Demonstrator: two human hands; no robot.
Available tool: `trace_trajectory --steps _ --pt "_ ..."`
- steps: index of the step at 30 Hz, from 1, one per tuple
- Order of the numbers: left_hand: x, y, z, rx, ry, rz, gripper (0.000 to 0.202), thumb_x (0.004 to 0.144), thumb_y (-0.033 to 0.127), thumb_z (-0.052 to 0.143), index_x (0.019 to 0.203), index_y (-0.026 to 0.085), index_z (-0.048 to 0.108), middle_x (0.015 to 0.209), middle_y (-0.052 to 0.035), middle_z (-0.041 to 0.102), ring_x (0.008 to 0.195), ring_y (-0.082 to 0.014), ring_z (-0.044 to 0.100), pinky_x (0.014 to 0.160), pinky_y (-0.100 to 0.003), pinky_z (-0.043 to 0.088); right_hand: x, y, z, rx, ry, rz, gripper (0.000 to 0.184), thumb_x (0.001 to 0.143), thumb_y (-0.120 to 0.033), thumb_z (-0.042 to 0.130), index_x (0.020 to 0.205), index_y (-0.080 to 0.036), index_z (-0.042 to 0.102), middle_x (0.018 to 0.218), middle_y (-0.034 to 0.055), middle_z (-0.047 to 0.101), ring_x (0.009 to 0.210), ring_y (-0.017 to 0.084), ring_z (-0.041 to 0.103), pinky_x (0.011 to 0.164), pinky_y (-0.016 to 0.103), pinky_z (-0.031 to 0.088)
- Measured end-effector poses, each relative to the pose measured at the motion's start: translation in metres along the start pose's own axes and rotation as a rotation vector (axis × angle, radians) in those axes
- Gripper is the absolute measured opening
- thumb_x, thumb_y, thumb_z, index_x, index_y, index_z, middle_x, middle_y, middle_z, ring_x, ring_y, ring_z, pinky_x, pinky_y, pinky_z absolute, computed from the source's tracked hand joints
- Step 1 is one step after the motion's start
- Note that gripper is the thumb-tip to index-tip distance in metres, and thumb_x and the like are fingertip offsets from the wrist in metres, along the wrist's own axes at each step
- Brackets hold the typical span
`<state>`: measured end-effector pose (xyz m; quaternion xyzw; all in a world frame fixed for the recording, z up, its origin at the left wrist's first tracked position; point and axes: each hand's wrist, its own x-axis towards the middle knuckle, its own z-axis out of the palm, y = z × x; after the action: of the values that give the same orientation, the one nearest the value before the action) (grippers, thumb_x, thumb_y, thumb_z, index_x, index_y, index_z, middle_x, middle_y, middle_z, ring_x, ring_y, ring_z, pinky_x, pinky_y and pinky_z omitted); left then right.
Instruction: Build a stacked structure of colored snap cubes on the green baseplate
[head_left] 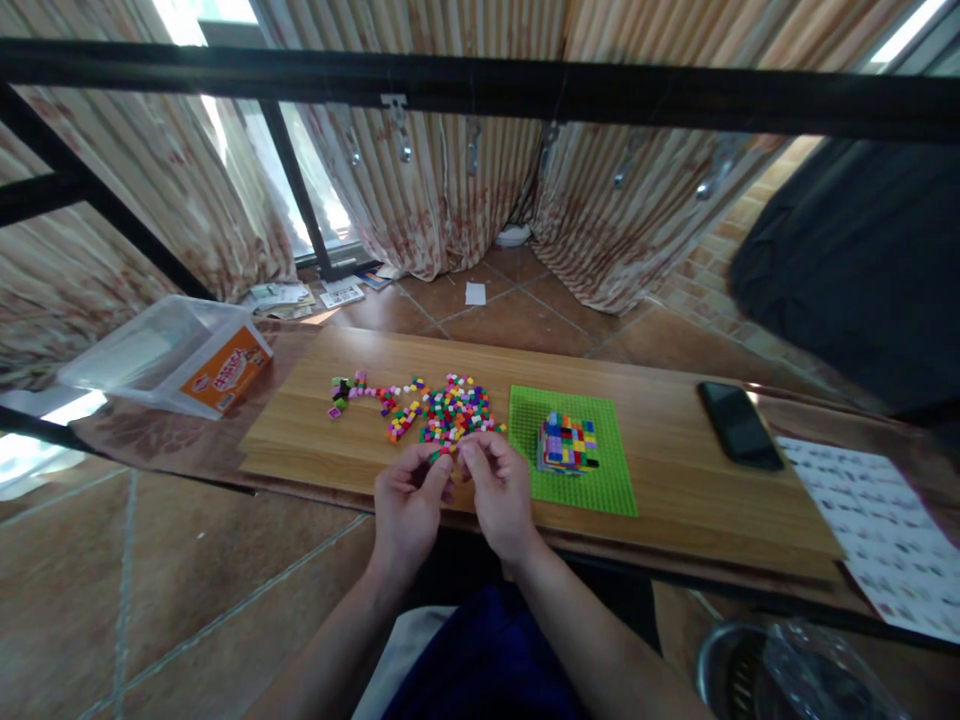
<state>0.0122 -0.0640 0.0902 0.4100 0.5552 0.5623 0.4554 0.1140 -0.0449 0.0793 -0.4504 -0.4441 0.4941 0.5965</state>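
My left hand (412, 490) pinches small toy bricks (442, 453), green and red, between thumb and fingers at the near edge of the board. Close beside it, my right hand (499, 490) has its thumb and fingers pressed together at the same spot; what lies between them is hidden. Just beyond both hands spreads a pile of loose toy bricks (457, 405) in many colours. To the right lies a green baseplate (615, 470), bearing a block-shaped stack of multicoloured bricks (566, 443).
A clear plastic bin (165, 350) with an orange label stands at the left. On the right are a black phone (739, 425) and a printed sheet (877, 520). A black metal bar (480, 85) crosses above the wooden board (697, 510).
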Motion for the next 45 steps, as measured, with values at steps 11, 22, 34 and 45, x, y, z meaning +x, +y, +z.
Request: trace_trajectory --steps 11,22,34,45 --pt "-0.002 0.001 -0.010 -0.523 -0.227 -0.331 0.024 0.070 0.030 0.078 0.084 0.016 0.065 0.062 0.0033 0.058 0.054 -0.0049 0.051 0.053 -0.015 0.043 -0.008 0.007 -0.013 0.266 -0.129 0.313 0.027 0.080 -0.045 0.066 0.078 -0.018 0.065 0.068 -0.0006 0.065 0.055 0.010 0.057 0.054 0.024 0.048" --pt "0.010 -0.013 -0.014 -0.322 -0.213 -0.250 0.023 0.071 0.032 0.076 0.083 0.015 0.065 0.068 0.0026 0.060 0.058 -0.0057 0.051 0.055 -0.016 0.044 -0.011 -0.024 -0.080 -0.031 -0.020 0.126 0.021 0.082 -0.036 0.066 0.096 -0.022 0.073 0.068 -0.0017 0.065 0.057 0.009 0.058 0.059 0.024 0.049" --pt "0.038 -0.062 -0.025 0.473 -0.082 0.102 0.028 0.079 0.040 0.062 0.090 0.016 0.068 0.075 -0.0020 0.068 0.069 -0.0157 0.061 0.066 -0.026 0.048 0.024 -0.056 -0.172 -0.736 0.190 -0.137 0.023 0.080 -0.039 0.064 0.085 -0.017 0.067 0.078 0.0057 0.070 0.070 0.018 0.064 0.066 0.031 0.051" --pt "0.039 -0.076 -0.028 0.663 -0.100 0.331 0.032 0.085 0.043 0.055 0.096 0.016 0.068 0.089 -0.0051 0.072 0.078 -0.0174 0.066 0.075 -0.027 0.051 0.065 -0.053 -0.149 -1.120 -0.107 -0.210 0.021 0.085 -0.019 0.054 0.087 -0.019 0.074 0.090 0.0066 0.075 0.083 0.020 0.067 0.077 0.031 0.048"
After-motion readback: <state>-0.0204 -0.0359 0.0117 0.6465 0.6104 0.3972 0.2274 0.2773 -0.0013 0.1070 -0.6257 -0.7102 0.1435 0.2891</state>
